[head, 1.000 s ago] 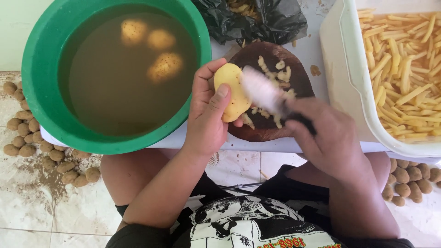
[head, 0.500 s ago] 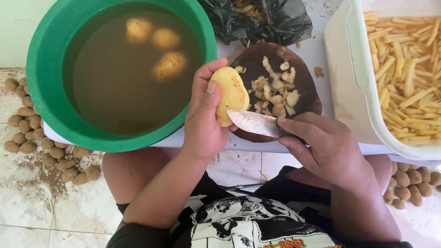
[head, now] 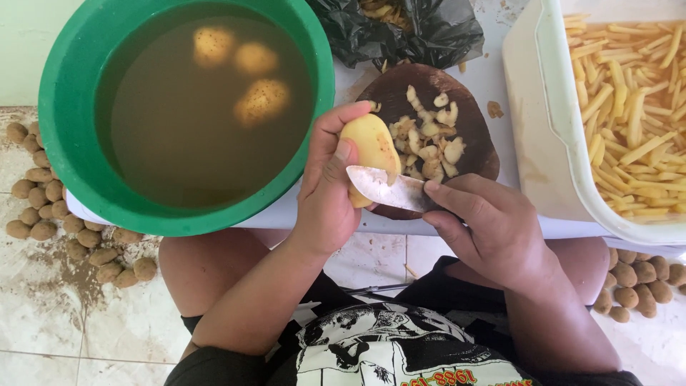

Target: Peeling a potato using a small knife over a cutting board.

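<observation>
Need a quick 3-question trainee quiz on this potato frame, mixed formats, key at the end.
1. Multiple choice: what does the right hand hold? A) spoon B) knife C) peeler
2. True or false: the green basin holds murky water with three potatoes in it.
3. Fill in: the left hand has its grip on a peeled ____ over the dark round board strewn with scraps.

Key: 1 B. 2 True. 3 potato; the blade meets its lower end. The white tub on the person's right holds cut strips.
</observation>
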